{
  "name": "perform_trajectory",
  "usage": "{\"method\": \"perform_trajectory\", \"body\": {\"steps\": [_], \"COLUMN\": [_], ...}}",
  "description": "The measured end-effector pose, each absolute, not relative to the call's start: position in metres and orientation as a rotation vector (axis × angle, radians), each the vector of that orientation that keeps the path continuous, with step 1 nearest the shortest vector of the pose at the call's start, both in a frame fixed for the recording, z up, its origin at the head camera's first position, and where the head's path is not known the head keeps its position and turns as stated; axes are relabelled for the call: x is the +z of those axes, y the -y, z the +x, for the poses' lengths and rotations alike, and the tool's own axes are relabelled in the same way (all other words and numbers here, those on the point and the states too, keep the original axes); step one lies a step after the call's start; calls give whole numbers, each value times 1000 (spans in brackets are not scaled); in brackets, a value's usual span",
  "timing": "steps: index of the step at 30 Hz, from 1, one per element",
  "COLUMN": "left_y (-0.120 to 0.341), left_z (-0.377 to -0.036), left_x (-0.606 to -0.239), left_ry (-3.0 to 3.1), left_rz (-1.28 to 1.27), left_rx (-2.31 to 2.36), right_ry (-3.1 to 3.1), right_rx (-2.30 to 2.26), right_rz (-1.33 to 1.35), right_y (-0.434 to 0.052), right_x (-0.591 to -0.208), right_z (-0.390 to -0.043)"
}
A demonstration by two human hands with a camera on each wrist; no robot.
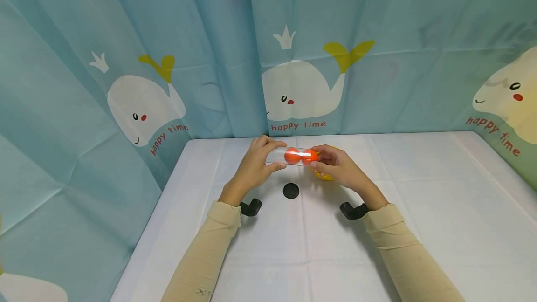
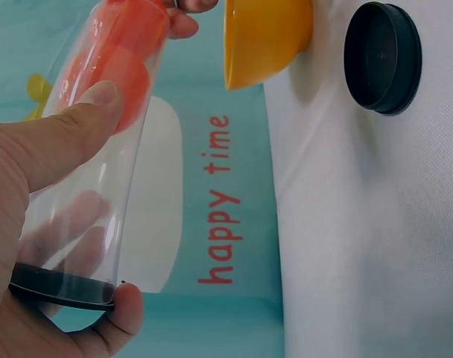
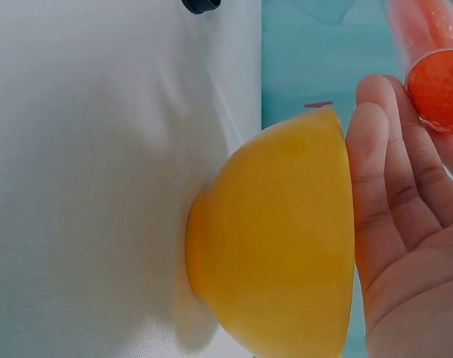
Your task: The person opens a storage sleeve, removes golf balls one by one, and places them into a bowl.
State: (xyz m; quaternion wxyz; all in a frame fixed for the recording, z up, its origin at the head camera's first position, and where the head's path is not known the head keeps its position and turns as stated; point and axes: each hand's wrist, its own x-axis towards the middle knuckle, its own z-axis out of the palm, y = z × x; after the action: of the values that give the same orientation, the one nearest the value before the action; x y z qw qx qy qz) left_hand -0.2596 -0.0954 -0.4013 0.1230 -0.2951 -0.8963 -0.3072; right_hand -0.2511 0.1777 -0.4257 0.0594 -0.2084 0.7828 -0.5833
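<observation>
One clear tube (image 2: pixel 111 175) spans the two hands: the left hand (image 1: pixel 251 162) grasps it near its black base (image 2: pixel 62 286); the right hand (image 1: pixel 340 168) touches the opposite end, its grip impossible to tell. At least two orange balls (image 1: pixel 292 155) sit inside. One yellow bowl (image 3: pixel 286 239) stands below the right hand, one black cap (image 1: pixel 291 191) on the bench (image 1: pixel 302 246) between the hands, nearer the person. The curtain (image 1: pixel 226 36) reads "happy time" three times.

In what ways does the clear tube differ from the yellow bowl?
The clear tube is long and narrow; the yellow bowl is round and wide.
The tube is see-through, showing orange balls; the bowl is opaque.
The tube lies roughly level in the left hand; the bowl stands upright on the table.
Both are close to the right hand.
</observation>
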Motion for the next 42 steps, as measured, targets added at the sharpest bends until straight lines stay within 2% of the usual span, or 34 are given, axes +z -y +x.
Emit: {"method": "perform_trajectory", "body": {"steps": [42], "left_y": [96], "left_z": [-260], "left_x": [-400], "left_ry": [2570], "left_rz": [-848], "left_rx": [-963], "right_ry": [-2453], "right_rx": [-1873], "right_rz": [-600], "right_y": [-181], "right_x": [-428], "right_z": [-251]}}
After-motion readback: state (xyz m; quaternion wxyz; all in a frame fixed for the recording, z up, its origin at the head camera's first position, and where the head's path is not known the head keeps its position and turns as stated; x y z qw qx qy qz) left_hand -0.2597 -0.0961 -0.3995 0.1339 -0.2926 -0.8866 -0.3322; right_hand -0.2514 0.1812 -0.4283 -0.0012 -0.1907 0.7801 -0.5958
